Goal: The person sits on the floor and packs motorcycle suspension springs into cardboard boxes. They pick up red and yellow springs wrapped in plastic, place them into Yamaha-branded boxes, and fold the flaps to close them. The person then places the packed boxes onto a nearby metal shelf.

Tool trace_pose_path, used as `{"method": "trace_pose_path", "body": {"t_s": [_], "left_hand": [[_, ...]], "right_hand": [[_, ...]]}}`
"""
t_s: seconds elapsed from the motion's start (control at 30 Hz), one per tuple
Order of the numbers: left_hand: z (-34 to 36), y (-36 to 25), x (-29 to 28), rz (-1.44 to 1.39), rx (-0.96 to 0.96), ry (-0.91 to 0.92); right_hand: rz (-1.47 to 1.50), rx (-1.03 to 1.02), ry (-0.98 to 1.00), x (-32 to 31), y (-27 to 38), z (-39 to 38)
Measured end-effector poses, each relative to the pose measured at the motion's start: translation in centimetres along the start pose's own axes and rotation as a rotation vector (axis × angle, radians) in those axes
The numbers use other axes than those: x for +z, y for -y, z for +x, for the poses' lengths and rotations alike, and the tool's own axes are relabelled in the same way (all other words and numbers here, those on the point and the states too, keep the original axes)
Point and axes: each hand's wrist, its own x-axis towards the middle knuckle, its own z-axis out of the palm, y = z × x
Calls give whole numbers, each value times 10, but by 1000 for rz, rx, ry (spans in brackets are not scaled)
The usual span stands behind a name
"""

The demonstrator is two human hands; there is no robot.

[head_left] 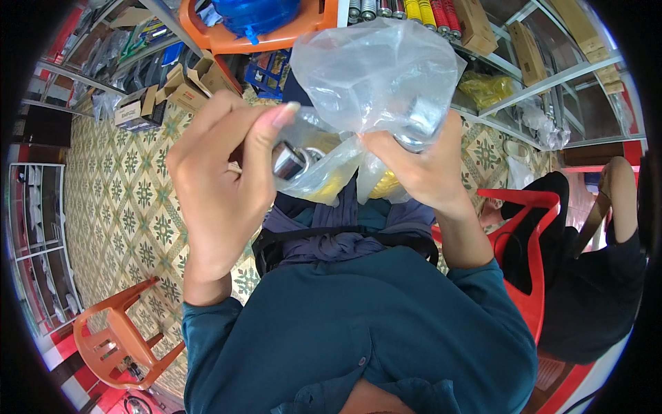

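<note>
Raised in front of the person's chest, a clear plastic bag [376, 76] billows upward between both hands, crinkled and see-through, with something yellow showing low inside it. The left hand [221, 186] is clamped on the bag's lower left corner, thumb pressed over a short shiny metal cylinder [289, 160] that lies just under the thumb tip, wrapped in the plastic. The right hand [424, 172] is closed on the bag's right side, fingers pinching the film around another metal piece [420, 124] at its fingertips. Behind the bag, metal shelves [552, 76] carry brown cardboard boxes [527, 41], a row of yellow and red tubes [431, 12] and a yellow bagged bundle [486, 88]. Opened cardboard boxes [176, 86] sit on the tiled floor to the left.
</note>
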Motion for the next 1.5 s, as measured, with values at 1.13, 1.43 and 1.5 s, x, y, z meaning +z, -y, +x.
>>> {"method": "trace_pose_path", "body": {"t_s": [1.13,1.43,1.5], "left_hand": [[43,28,-4,-176,650,584],[12,17,13,-362,613,474],[11,18,10,-307,614,431]], "right_hand": [[116,-113,121,-34,-20,-5],[143,-148,80,-24,-11,4],[110,-84,73,-31,-12,2]]}}
